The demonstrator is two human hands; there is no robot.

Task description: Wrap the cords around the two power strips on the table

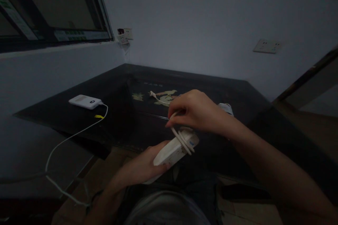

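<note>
My left hand (148, 163) is closed around a white power strip (171, 152), held tilted over the table's near edge. A white cord (183, 141) is wound in several loops about the strip's far end. Just above that end, my right hand (188, 110) pinches the cord between thumb and fingers. The cord's plug (152, 94) lies on the dark table beyond my right hand, with a length of cord leading from it back towards that hand. My left palm and fingers cover part of the strip.
A white power bank (85, 101) lies on the black table (111, 84) at the left, its white cable (76, 134) hanging over the edge. Beside it is a yellow scrap (99, 116). A pale coiled object (225, 108) sits behind my right wrist. Wall sockets (267, 46) are on the wall.
</note>
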